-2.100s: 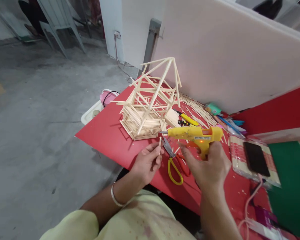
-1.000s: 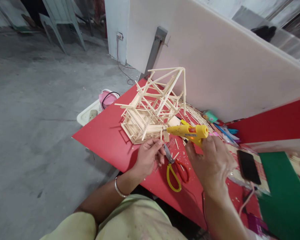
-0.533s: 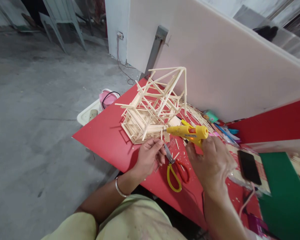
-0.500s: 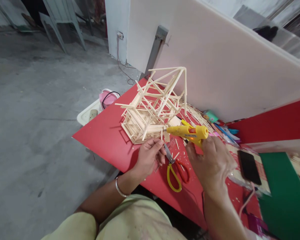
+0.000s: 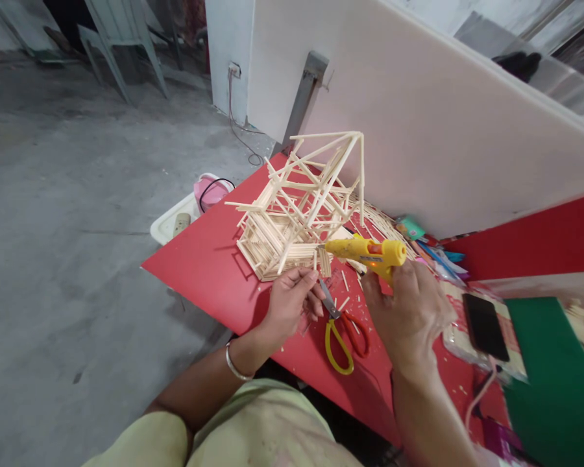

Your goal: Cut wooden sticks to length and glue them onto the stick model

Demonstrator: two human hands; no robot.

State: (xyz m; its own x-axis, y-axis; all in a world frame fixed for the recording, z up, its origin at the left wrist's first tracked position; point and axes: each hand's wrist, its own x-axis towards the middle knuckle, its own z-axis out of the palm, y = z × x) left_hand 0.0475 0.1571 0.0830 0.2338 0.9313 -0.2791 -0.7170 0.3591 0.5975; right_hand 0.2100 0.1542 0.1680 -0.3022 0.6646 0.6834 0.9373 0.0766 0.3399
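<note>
the left hand is narrow, thumb and fingers pinching the lower end of a short stick; the right hand is wrapped around a yellow glue gun, its metal nozzle just beside the stick's upper end, though whether they touch cannot be told. with so little stick above the pinch, a stray nozzle or running glue could burn the fingertips. a sideways swing of the gun could knock the stick frame close behind, whose thin joints look easy to crack. the scissors lie near the left hand, so a dropping wrist could catch them. the frame stands on the smooth red tabletop, pale, matte and wood-like, with a layered, many-sided base below open triangles rising to a point; loose, slender sticks fan out behind it.
</note>
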